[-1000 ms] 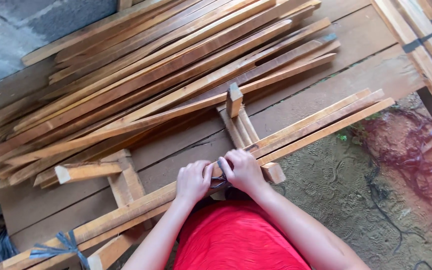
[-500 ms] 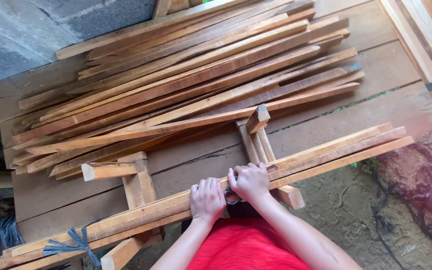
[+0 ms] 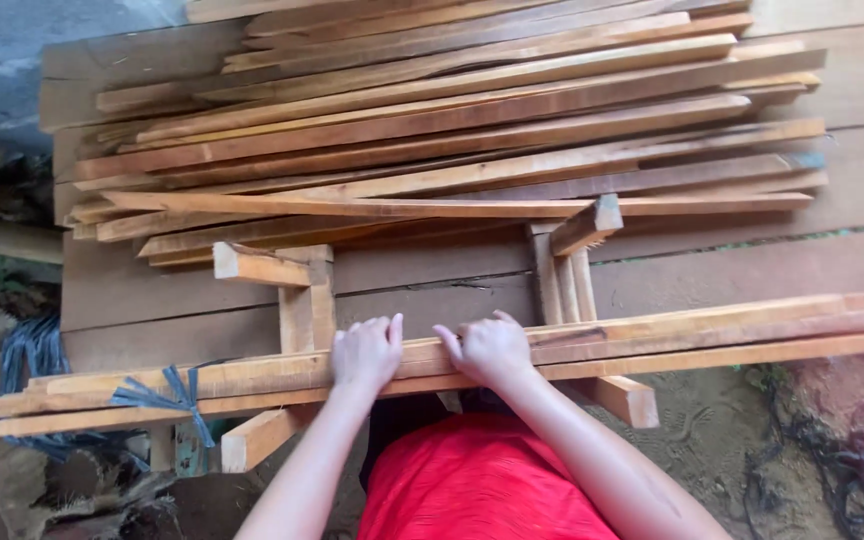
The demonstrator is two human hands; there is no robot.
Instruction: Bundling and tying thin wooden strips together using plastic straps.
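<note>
The bundle of wooden slats [image 3: 652, 340] lies left-to-right along the worktop's [image 3: 752, 275] near edge, directly under the left hand [image 3: 365, 352] and right hand [image 3: 489, 347], both resting loosely open on its middle.

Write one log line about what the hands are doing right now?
left hand: flat on wood strip bundle | right hand: resting on bundle | blue strap: tied at bundle's end

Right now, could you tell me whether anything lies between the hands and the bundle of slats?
Nothing visible does. The left hand and the right hand both rest directly on the bundle, side by side near its middle.
</note>
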